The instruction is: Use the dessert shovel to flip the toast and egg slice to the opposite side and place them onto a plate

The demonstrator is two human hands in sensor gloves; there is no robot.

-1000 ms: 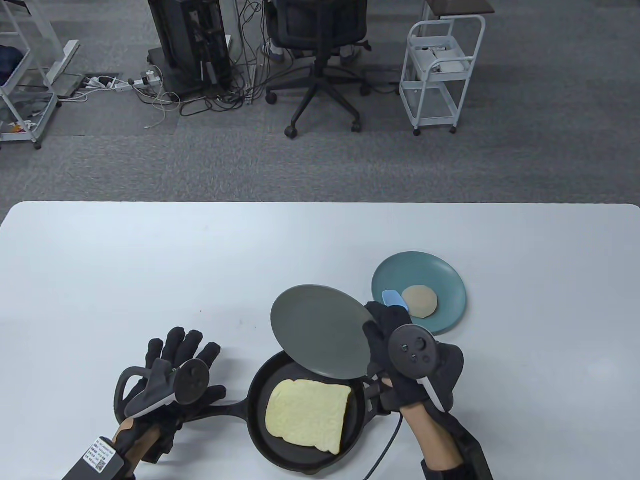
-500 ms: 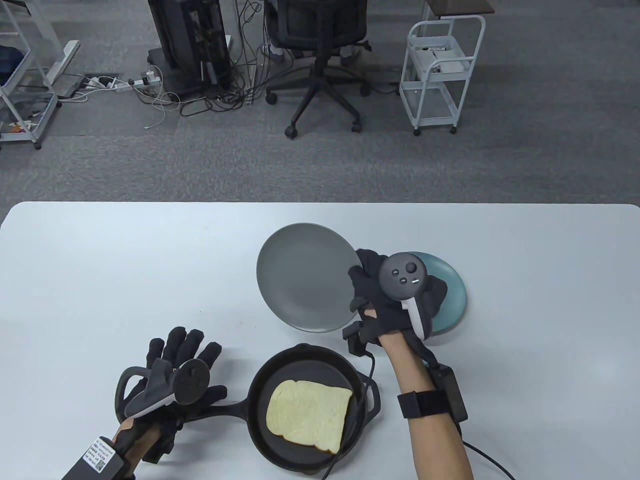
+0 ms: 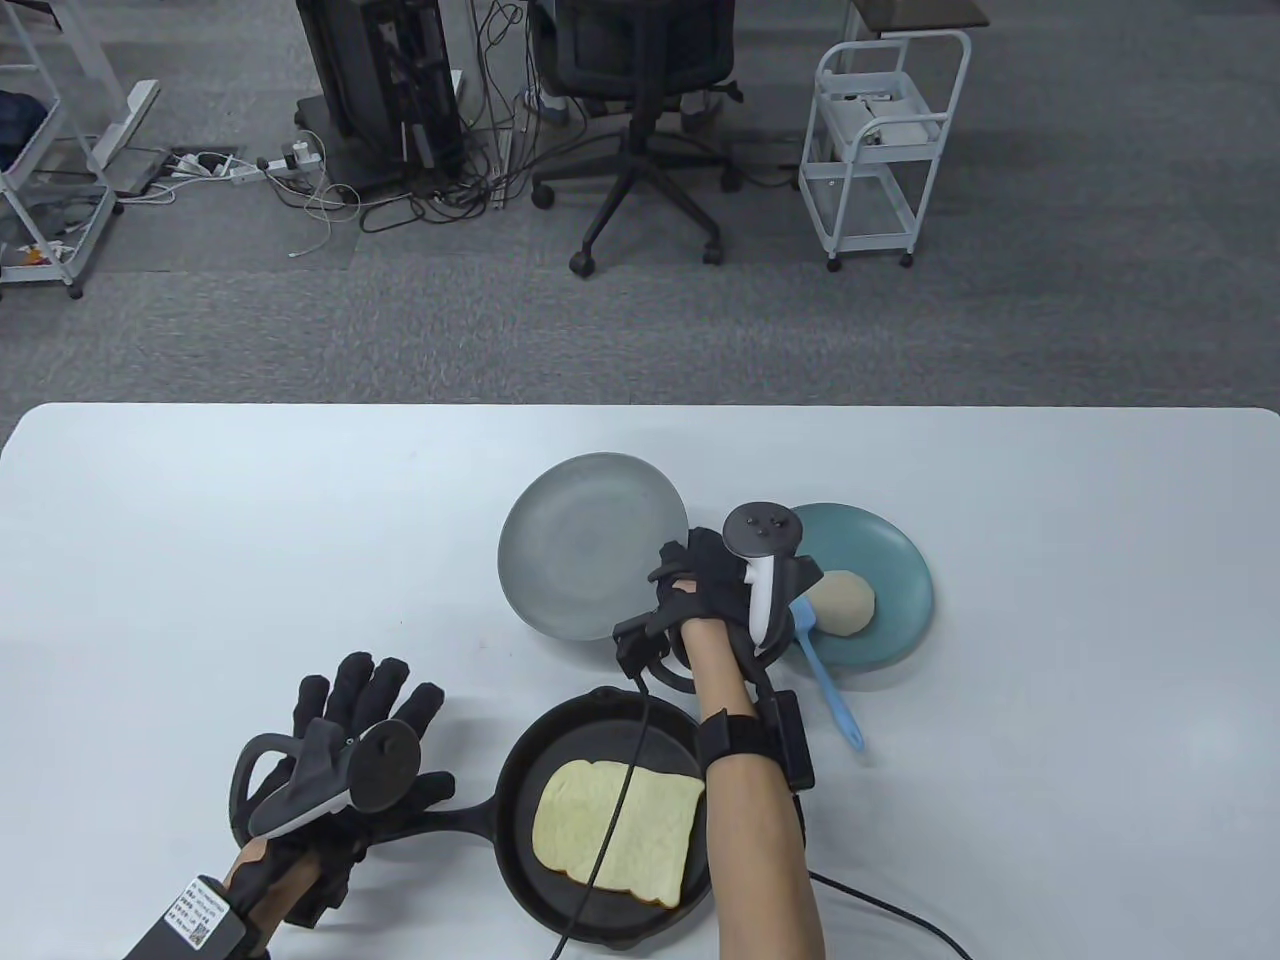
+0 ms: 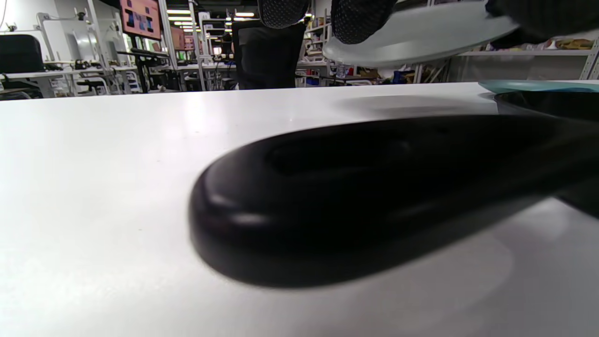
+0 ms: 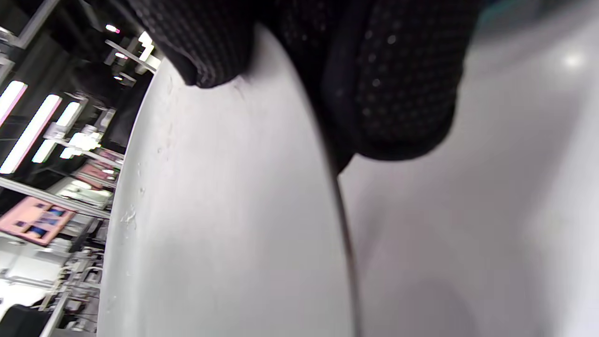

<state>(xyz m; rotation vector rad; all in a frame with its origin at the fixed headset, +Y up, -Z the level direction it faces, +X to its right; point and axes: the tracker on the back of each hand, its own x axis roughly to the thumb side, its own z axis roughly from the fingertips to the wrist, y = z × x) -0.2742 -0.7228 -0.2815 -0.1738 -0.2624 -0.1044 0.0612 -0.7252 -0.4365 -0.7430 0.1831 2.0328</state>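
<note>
Your right hand [image 3: 715, 585] pinches the round grey plate [image 3: 590, 545] by its edge. Your left hand [image 3: 345, 745] rests flat on the black pan's handle [image 3: 440, 815]. The yellow toast slice [image 3: 620, 830] lies in the pan; the round egg slice [image 3: 845, 603] sits on the teal plate [image 3: 895, 560].

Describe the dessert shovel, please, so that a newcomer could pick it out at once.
Start at the teal plate right of the grey plate. The dessert shovel leans on its near rim, handle on the white table. It is the only slim, light-blue thing there.

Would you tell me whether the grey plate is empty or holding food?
Empty: the grey plate shows only bare surface; the toast lies in the pan.
</note>
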